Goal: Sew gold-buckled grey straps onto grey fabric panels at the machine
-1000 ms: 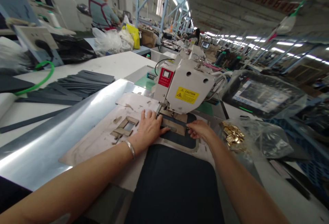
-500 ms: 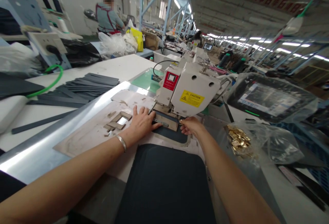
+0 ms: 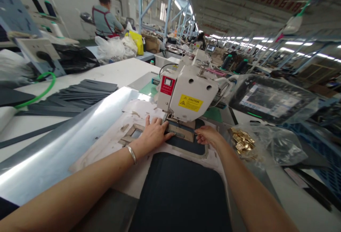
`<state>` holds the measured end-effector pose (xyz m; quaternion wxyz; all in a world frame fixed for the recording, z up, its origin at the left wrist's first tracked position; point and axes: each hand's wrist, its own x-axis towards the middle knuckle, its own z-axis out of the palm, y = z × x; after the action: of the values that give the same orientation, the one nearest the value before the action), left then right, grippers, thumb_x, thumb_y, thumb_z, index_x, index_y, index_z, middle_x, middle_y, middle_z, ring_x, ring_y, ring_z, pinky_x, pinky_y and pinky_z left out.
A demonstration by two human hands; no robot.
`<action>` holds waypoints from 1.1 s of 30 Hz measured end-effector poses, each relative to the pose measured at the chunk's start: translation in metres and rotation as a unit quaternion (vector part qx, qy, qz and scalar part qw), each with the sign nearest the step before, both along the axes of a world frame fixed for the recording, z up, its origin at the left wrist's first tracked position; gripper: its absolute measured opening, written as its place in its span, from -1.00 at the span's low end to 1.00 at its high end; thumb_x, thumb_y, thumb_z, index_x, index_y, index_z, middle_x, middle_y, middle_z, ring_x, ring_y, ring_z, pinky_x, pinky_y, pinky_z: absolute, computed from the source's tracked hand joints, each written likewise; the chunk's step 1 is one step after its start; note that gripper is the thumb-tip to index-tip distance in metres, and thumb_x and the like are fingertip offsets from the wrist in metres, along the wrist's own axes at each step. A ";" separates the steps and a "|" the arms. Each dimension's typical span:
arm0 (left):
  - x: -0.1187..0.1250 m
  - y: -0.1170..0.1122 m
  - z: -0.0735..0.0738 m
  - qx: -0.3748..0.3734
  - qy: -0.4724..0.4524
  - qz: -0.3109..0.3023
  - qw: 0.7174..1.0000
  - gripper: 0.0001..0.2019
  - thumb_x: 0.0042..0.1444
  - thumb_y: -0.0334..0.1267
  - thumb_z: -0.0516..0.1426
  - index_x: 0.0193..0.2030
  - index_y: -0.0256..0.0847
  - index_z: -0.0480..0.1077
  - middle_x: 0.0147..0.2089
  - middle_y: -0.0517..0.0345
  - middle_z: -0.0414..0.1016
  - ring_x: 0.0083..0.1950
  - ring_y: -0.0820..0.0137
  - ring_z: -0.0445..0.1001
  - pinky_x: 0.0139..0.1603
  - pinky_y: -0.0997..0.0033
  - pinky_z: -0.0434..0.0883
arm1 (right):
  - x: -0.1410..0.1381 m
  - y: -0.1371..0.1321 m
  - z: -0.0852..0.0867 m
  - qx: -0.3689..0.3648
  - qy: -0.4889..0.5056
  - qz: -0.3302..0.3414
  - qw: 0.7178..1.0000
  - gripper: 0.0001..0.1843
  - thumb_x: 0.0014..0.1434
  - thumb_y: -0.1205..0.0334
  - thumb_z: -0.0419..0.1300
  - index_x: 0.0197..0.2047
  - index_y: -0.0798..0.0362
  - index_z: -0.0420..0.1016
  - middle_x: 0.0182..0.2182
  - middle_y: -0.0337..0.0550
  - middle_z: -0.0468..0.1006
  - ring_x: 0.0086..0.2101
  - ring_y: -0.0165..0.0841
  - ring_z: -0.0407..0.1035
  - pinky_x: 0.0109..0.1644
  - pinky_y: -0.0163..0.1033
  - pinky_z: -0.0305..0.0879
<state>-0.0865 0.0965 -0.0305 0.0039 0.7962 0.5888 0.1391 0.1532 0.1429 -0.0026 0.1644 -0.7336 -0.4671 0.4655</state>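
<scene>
My left hand point(image 3: 154, 132) lies on the pale template sheet point(image 3: 112, 147), fingers spread, its thumb at the tan clamp frame point(image 3: 188, 136) beneath the sewing machine head point(image 3: 188, 92). Along that frame runs a narrow dark strip point(image 3: 183, 127). At the strip's right end, my right hand point(image 3: 209, 135) is closed in a pinch on a small metal piece, mostly hidden by the fingers. Under the frame is a dark panel point(image 3: 190, 146) with a rounded corner. A larger dark panel point(image 3: 181, 189) extends from there towards me.
Dark strips point(image 3: 85, 95) are piled on the white table at left. A control screen point(image 3: 271, 99) wrapped in plastic stands at right, behind a clear bag of gold-coloured metal pieces point(image 3: 242, 140). A co-worker point(image 3: 105, 19) is at the back left.
The template sheet, clamp frame and both hands have shifted right and slightly towards me relative to the machine head. The camera view has moved a little. Both hands keep their pose.
</scene>
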 end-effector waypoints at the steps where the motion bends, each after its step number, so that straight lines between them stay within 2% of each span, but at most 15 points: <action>1: 0.000 -0.001 0.000 -0.003 -0.010 -0.009 1.000 -0.54 0.24 0.13 0.03 0.08 -0.16 0.37 -0.01 -0.05 0.45 0.14 0.08 0.35 0.32 -0.31 -0.12 | 0.004 -0.001 0.000 0.001 0.000 -0.002 1.000 -0.86 0.23 0.35 0.14 -0.39 0.10 0.31 -0.67 -0.29 0.45 -0.69 -0.49 0.36 -0.54 -0.42 0.27; 8: 0.009 -0.007 0.000 -0.011 -0.039 -0.069 0.997 -0.61 0.26 0.02 0.06 0.10 -0.14 0.35 0.09 -0.03 0.44 0.18 0.14 0.36 0.35 -0.32 -0.22 | 0.035 -0.008 -0.001 0.012 -0.006 -0.019 1.000 -0.85 0.23 0.34 0.13 -0.40 0.10 0.31 -0.66 -0.29 0.45 -0.68 -0.48 0.36 -0.54 -0.41 0.26; 12: 0.019 -0.010 0.002 -0.020 -0.040 -0.098 0.994 -0.60 0.27 0.00 0.07 0.17 -0.12 0.31 0.12 -0.02 0.43 0.20 0.15 0.35 0.35 -0.31 -0.21 | 0.053 -0.012 -0.001 0.015 -0.008 -0.026 1.000 -0.86 0.24 0.33 0.14 -0.38 0.10 0.32 -0.65 -0.27 0.47 -0.67 -0.47 0.38 -0.56 -0.42 0.23; 19: 0.023 -0.014 0.010 -0.032 -0.031 -0.102 0.994 -0.63 0.26 -0.06 0.09 0.13 -0.17 0.34 0.04 -0.04 0.45 0.15 0.12 0.39 0.32 -0.31 -0.06 | 0.060 -0.015 -0.004 0.033 -0.007 -0.027 0.999 -0.86 0.22 0.31 0.17 -0.38 0.10 0.34 -0.63 -0.25 0.49 -0.66 -0.47 0.39 -0.58 -0.44 0.22; 23: 0.022 -0.026 0.023 -0.028 -0.019 -0.094 0.995 -0.72 0.26 -0.10 0.08 -0.08 -0.26 0.45 -0.08 -0.07 0.46 0.02 0.13 0.43 0.18 -0.04 0.25 | 0.059 -0.015 -0.007 0.049 -0.003 -0.037 0.998 -0.86 0.20 0.31 0.19 -0.40 0.10 0.34 -0.64 -0.27 0.48 -0.67 -0.49 0.38 -0.58 -0.45 0.21; 26: 0.030 -0.046 0.034 -0.059 -0.054 -0.191 0.978 -0.69 0.23 -0.03 0.11 -0.12 -0.23 0.46 -0.12 -0.03 0.44 -0.05 0.20 0.43 0.03 0.19 0.36 | 0.058 -0.017 -0.007 0.054 -0.005 -0.045 0.998 -0.84 0.20 0.34 0.18 -0.42 0.09 0.33 -0.65 -0.28 0.47 -0.68 -0.49 0.37 -0.60 -0.46 0.20; 29: 0.044 -0.068 0.040 -0.098 -0.048 -0.290 0.951 -0.51 0.09 0.12 0.20 -0.02 -0.23 0.43 -0.07 -0.04 0.43 -0.04 0.17 0.42 0.02 0.20 0.37 | 0.057 -0.022 -0.005 0.044 0.000 -0.041 0.998 -0.84 0.19 0.35 0.18 -0.43 0.10 0.33 -0.66 -0.26 0.47 -0.69 -0.47 0.37 -0.61 -0.44 0.19; 31: 0.053 -0.076 0.041 -0.105 -0.024 -0.308 0.945 -0.46 0.04 0.13 0.24 0.02 -0.24 0.41 -0.05 -0.05 0.43 -0.03 0.15 0.41 0.03 0.18 0.35 | 0.056 -0.026 -0.004 0.041 0.008 -0.035 0.999 -0.84 0.20 0.34 0.18 -0.42 0.09 0.33 -0.65 -0.25 0.48 -0.69 -0.47 0.37 -0.61 -0.44 0.21; 33: 0.059 -0.079 0.042 -0.095 -0.006 -0.313 0.945 -0.50 0.06 0.09 0.25 0.00 -0.25 0.41 -0.04 -0.04 0.44 -0.02 0.15 0.39 0.02 0.18 0.34 | 0.056 -0.031 -0.003 0.061 0.017 -0.037 0.997 -0.82 0.21 0.33 0.16 -0.43 0.08 0.30 -0.64 -0.26 0.49 -0.69 -0.49 0.36 -0.63 -0.46 0.18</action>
<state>-0.0271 0.0176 0.0120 0.1268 0.9354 0.3204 0.0790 0.2089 0.1120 -0.0055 0.2336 -0.7309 -0.4645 0.4421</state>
